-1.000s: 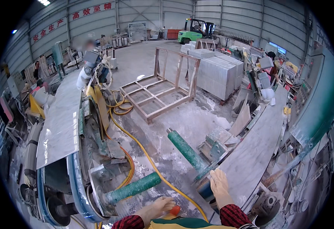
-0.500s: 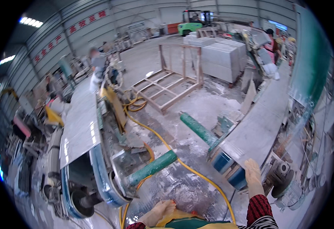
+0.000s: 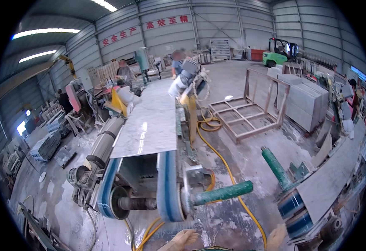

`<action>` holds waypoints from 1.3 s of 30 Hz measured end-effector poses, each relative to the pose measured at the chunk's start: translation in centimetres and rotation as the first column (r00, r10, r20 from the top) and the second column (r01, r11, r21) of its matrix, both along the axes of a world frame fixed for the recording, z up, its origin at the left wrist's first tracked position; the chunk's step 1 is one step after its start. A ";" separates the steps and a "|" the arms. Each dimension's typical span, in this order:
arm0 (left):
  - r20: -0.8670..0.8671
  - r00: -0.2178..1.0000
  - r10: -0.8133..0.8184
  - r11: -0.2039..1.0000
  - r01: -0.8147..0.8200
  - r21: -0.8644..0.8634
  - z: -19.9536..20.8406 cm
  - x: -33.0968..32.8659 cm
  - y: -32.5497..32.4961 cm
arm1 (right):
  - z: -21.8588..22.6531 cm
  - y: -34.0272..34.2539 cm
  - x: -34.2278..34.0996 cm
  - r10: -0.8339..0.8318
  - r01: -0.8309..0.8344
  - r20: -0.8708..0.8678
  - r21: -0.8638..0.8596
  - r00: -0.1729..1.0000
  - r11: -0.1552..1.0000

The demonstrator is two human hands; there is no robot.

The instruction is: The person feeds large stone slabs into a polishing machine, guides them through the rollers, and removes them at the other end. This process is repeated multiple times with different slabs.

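At the bottom middle, my left hand (image 3: 183, 239) holds nothing I can see, its fingers stretched out over the wet floor below a green roller (image 3: 225, 193). My right hand (image 3: 277, 236) is low at the right, blurred, between the yellow hose (image 3: 246, 209) and the blue belts (image 3: 299, 224) of the right conveyor. A gap shows between that hand and the pale stone slab (image 3: 331, 180) on those belts. Ahead on the left, another grey-veined slab (image 3: 149, 121) lies flat on a conveyor with two blue belts (image 3: 169, 188).
A second green roller (image 3: 277, 167) juts from the right conveyor. Beyond it stand a brown metal frame (image 3: 250, 113) and stacked grey slabs (image 3: 304, 100). A green forklift (image 3: 277, 56) is at the back. A person (image 3: 177, 62) stands by the left conveyor's far end.
The view has swung left, so the left conveyor now sits nearer the middle. My right hand has come off the right slab's near corner and dropped low. My left hand remains low.
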State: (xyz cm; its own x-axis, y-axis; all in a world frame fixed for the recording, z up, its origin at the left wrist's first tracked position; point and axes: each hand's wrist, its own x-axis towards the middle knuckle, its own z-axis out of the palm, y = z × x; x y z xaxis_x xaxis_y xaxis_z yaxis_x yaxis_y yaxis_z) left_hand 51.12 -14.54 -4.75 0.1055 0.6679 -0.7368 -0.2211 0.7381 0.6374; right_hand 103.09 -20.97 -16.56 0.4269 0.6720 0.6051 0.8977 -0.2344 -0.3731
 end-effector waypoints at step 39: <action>-0.743 0.206 0.637 0.704 0.237 0.670 7.7 -43.7 12.7 | 15.0 39.6 -56.4 0.673 -0.666 0.044 -0.114 0.738 0.737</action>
